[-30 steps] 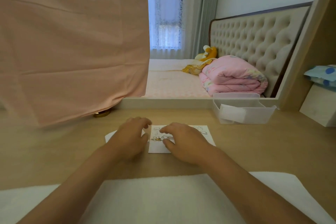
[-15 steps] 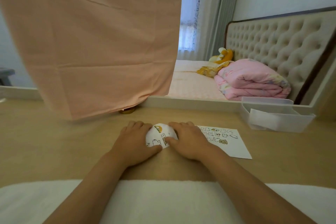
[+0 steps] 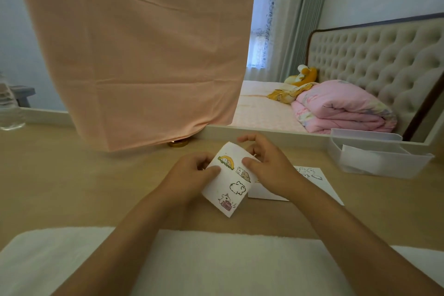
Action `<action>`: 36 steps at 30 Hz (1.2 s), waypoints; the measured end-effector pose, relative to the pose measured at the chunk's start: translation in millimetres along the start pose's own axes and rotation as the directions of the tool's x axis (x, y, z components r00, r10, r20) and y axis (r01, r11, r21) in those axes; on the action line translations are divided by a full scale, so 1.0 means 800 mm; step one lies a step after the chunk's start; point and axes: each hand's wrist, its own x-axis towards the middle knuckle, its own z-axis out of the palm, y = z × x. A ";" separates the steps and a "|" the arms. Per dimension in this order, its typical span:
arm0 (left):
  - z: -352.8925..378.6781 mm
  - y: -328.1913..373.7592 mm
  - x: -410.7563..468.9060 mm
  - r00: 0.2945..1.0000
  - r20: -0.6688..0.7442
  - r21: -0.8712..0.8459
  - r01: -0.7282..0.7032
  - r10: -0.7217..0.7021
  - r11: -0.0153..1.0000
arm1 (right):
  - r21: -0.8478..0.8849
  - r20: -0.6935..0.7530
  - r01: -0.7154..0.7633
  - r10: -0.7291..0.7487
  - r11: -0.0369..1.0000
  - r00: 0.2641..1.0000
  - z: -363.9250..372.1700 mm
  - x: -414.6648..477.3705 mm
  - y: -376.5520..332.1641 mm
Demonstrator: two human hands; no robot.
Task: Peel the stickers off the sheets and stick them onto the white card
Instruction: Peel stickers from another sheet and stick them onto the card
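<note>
A small white sticker sheet with several cartoon animal stickers is lifted off the wooden desk and tilted towards me. My left hand pinches its left edge, thumb on the printed face. My right hand holds the right edge, thumb on the sheet next to a brown animal sticker and fingers curled behind the top. A second white sheet with printed figures lies flat on the desk to the right, partly hidden under my right wrist.
A clear plastic box stands at the back right of the desk. A peach cloth hangs over the back, with a gold base under it. A white towel covers the near edge. A clear bottle stands far left.
Both hands have lifted the sticker sheet off the desk and turned its printed face up towards me. The view has swung left, leaving the other sheet to the right.
</note>
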 end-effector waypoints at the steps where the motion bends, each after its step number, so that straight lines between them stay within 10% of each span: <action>1: 0.001 0.001 -0.002 1.000 0.013 -0.062 0.018 -0.017 0.998 | -0.047 -0.015 0.014 -0.015 0.999 1.000 0.000 -0.002 -0.001; 5: 0.010 0.012 -0.009 0.999 0.001 -0.258 0.042 -0.044 0.965 | -0.573 -0.204 0.217 -0.395 0.790 0.896 0.005 -0.005 -0.006; 8: 0.018 0.015 -0.011 0.999 -0.043 -0.376 0.010 -0.028 0.927 | -0.572 -0.167 0.337 -0.509 0.748 0.844 0.013 -0.005 -0.016; 36: 0.026 0.019 -0.018 0.954 -0.142 -0.080 -0.278 0.265 0.957 | -0.159 -0.086 0.105 -0.120 0.982 0.989 0.001 -0.006 -0.027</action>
